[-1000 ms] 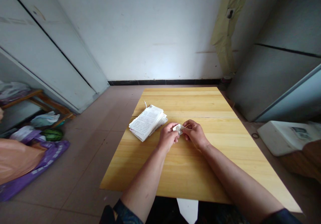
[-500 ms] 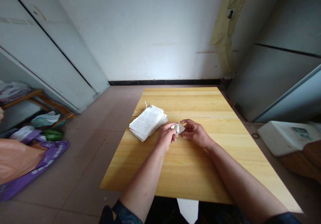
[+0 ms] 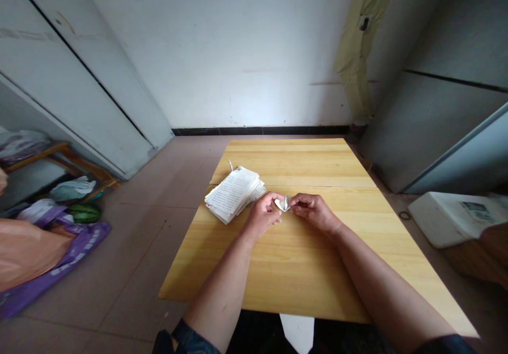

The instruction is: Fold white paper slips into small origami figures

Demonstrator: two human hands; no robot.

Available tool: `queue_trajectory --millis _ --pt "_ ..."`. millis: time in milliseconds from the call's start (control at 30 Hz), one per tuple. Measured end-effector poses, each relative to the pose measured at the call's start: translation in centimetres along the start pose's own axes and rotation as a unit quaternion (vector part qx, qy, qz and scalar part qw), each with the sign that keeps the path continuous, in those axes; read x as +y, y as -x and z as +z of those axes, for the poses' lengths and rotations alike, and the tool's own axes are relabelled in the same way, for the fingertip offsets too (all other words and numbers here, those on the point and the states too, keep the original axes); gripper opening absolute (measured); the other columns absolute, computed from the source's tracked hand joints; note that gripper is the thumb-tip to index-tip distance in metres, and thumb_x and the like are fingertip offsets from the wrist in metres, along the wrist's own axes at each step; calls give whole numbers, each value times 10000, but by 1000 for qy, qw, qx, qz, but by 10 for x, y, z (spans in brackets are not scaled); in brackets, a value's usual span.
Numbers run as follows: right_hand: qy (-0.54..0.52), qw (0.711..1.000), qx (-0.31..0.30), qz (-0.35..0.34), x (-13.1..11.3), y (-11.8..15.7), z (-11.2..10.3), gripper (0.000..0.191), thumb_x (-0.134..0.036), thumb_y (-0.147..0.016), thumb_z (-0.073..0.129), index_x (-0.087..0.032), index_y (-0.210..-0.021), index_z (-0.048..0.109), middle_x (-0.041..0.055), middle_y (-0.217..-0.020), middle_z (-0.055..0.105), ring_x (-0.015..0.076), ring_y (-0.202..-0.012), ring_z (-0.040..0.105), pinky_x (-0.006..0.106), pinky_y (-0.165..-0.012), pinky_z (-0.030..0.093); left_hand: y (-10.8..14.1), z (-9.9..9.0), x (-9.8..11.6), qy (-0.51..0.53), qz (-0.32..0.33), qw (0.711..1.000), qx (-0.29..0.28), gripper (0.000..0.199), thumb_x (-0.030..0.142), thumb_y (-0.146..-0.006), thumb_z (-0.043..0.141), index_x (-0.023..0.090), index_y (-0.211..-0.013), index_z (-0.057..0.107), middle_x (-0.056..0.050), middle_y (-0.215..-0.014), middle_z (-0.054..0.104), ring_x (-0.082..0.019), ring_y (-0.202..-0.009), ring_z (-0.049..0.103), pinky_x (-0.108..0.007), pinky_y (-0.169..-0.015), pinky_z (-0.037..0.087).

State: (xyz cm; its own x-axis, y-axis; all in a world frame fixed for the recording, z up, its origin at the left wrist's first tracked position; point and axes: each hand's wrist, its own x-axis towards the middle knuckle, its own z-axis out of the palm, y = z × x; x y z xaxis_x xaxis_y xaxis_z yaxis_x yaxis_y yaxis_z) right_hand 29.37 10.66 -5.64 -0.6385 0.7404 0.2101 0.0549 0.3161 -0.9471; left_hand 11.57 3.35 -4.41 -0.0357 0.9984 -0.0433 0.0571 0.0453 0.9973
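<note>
A small folded white paper [image 3: 282, 205] is held between both hands above the middle of the wooden table [image 3: 317, 274]. My left hand [image 3: 262, 214] grips its left side, thumb and fingers closed on it. From the right, my right hand [image 3: 311, 209] pinches the paper's right edge with thumb and forefinger. To the left of my left hand lies a loose stack of printed sheets [image 3: 232, 192], its edges uneven. Fine creases in the small paper are too small to make out.
A thin white object [image 3: 230, 165] lies behind the stack. On the floor at left are a purple bag [image 3: 85, 243] and a watermelon [image 3: 84, 213]. A white box [image 3: 454, 219] stands right of the table. A wall rises beyond the table.
The folded paper has changed shape, from a flat diamond to a more upright, creased form. My right hand's fingers have closed in on its right edge, and my left hand has shifted slightly left.
</note>
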Motion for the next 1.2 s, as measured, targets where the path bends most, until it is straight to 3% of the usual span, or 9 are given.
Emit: queue_trajectory --millis 200,333,500,867,1200 --pt "-46 999 -17 8 -3 0 -3 234 -402 -753 669 -169 -768 648 26 -733 649 156 -703 593 287 -696 468 -2 -1 -5 -91 47 995 6 101 149 -712 587 167 -806 618 8 -710 599 -97 -573 586 -183 -514 421" --pt "-48 999 -10 12 -5 -1 -4 273 -442 -730 683 -171 -741 647 18 -710 641 156 -691 585 282 -680 464 -3 -1 -5 -156 130 979 4 67 147 -708 624 182 -758 653 -16 -824 604 -115 -701 576 -201 -610 455" --pt "-60 998 -9 21 -4 -1 -3 280 -450 -721 691 -174 -738 648 17 -709 643 159 -694 589 288 -688 468 -3 1 -5 -173 166 971 9 79 153 -737 610 197 -767 668 -30 -884 590 -132 -764 573 -217 -662 466" --pt "-110 992 -35 48 1 0 -7 282 -441 -705 715 -172 -759 650 22 -740 669 163 -731 623 305 -738 492 -4 1 -7 -200 183 962 13 75 180 -767 608 206 -742 674 -32 -860 583 -142 -802 565 -216 -682 459" --pt "-105 992 -40 63 -1 1 -10 314 -462 -678 734 -170 -759 655 31 -739 687 177 -738 645 321 -739 508 -5 0 -12 -157 141 977 -20 78 179 -778 565 179 -733 630 -16 -824 556 -113 -703 558 -195 -577 479"
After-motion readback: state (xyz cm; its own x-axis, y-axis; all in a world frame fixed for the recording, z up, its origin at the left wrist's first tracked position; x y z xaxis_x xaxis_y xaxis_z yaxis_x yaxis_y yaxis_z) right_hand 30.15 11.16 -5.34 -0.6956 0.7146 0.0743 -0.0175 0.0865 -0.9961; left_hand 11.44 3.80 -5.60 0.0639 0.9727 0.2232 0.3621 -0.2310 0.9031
